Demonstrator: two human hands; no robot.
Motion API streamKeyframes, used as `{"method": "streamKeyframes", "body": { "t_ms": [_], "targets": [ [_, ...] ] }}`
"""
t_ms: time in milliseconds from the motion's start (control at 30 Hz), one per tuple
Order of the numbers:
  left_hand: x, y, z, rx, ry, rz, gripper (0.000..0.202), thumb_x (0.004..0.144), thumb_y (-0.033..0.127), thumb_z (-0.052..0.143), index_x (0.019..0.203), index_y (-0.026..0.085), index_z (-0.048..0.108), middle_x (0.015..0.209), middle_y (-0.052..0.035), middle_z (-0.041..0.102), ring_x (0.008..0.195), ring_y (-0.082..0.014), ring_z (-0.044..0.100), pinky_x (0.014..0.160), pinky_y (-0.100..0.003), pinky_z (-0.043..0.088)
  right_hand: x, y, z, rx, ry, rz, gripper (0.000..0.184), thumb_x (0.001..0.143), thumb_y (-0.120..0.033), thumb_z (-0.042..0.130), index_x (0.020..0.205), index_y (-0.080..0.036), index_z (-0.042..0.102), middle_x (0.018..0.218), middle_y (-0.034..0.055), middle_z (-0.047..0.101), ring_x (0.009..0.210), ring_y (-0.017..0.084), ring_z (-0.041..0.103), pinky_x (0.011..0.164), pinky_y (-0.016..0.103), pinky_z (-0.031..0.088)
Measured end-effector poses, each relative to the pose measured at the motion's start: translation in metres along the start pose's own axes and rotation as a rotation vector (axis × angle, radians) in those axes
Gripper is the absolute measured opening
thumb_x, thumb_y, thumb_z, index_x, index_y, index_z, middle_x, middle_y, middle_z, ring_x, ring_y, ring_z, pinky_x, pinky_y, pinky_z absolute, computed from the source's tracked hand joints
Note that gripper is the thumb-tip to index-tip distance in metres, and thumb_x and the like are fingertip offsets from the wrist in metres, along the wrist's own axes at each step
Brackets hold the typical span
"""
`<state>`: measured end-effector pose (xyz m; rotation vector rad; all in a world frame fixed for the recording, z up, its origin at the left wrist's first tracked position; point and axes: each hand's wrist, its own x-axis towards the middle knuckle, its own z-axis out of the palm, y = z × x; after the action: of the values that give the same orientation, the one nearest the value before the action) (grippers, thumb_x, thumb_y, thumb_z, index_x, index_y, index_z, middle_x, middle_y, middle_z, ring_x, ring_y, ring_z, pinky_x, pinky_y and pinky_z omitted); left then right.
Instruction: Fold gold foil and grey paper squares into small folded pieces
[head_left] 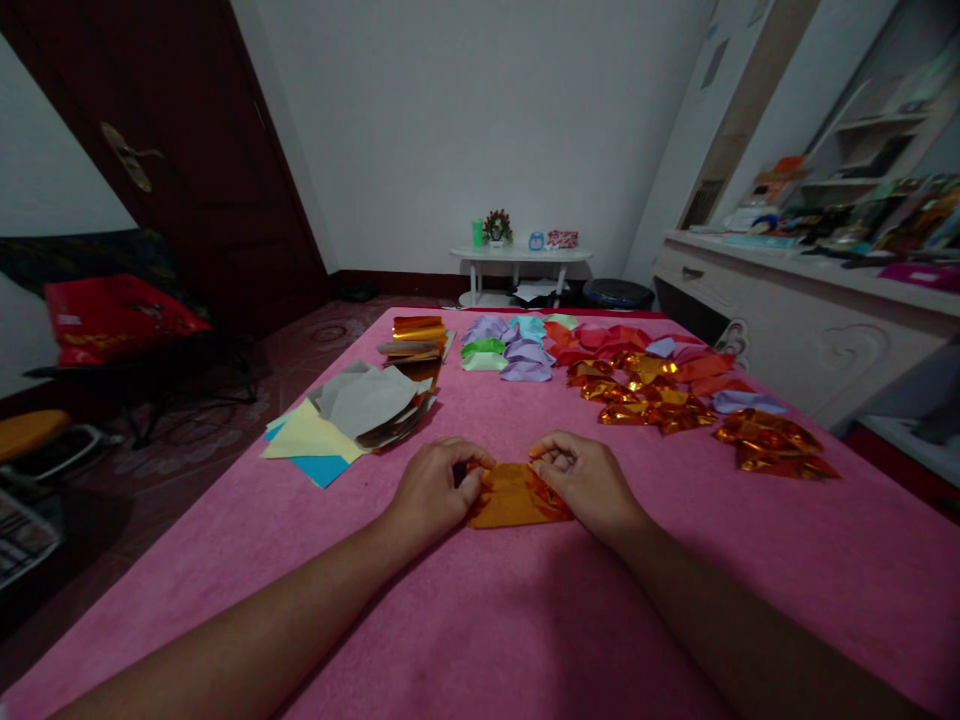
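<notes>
A partly folded sheet of orange-gold foil paper (514,500) lies on the pink tablecloth (525,620) near the middle. My left hand (435,490) pinches its left edge with curled fingers. My right hand (585,480) pinches its upper right edge the same way. Both hands rest on the cloth and touch the paper.
A loose stack of flat sheets (352,415) in yellow, blue and grey lies to the left. Gold foil sheets (416,340) sit behind it. Folded purple, green and blue pieces (510,350) and several red and gold folded pieces (660,390) spread to the right. A white cabinet (810,320) stands at the right.
</notes>
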<state>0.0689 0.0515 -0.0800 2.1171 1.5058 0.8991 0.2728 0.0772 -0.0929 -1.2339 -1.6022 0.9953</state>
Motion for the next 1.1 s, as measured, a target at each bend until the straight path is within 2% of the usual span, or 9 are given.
{"method": "streamKeyframes", "body": {
  "t_ms": [167,433,667,1100],
  "targets": [
    [0.0001,0.0003,-0.0003,0.0,-0.01,0.012,0.025,0.073,0.01,0.051,0.084,0.019,0.072,0.081,-0.0041,0.069,0.075,-0.0166,0.061,0.073,-0.028,0.047,0.0005,0.0023,0.0002,-0.003,0.011,-0.013,0.008,0.065,-0.021,0.061,0.071,-0.019,0.067,0.055,-0.0023,0.059,0.049,0.011,0.053,0.046,0.02,0.039],
    [-0.0009,-0.0004,-0.0004,-0.006,-0.012,0.007,0.023,0.074,0.011,0.052,0.084,0.019,0.072,0.08,-0.0033,0.069,0.074,-0.0163,0.061,0.072,-0.028,0.047,0.0023,0.0049,0.0003,-0.056,-0.043,-0.006,0.01,0.069,-0.021,0.057,0.076,-0.017,0.064,0.059,-0.0027,0.056,0.052,0.01,0.052,0.048,0.02,0.039],
    [-0.0014,-0.0044,0.0023,-0.061,-0.011,0.003,0.025,0.076,0.012,0.053,0.091,0.021,0.071,0.091,-0.0021,0.071,0.084,-0.0171,0.063,0.078,-0.028,0.049,0.002,0.005,-0.0008,-0.074,-0.053,-0.003,0.01,0.07,-0.021,0.057,0.077,-0.017,0.063,0.059,-0.003,0.056,0.052,0.01,0.053,0.049,0.02,0.039],
    [-0.0017,-0.0061,0.0026,-0.121,-0.01,0.013,0.025,0.076,0.01,0.053,0.09,0.021,0.071,0.091,-0.0024,0.071,0.085,-0.0171,0.064,0.079,-0.029,0.051,0.0008,0.005,-0.0017,-0.118,-0.039,-0.043,0.012,0.071,-0.022,0.058,0.078,-0.018,0.066,0.06,-0.0016,0.06,0.054,0.011,0.054,0.05,0.02,0.04]
  ]
}}
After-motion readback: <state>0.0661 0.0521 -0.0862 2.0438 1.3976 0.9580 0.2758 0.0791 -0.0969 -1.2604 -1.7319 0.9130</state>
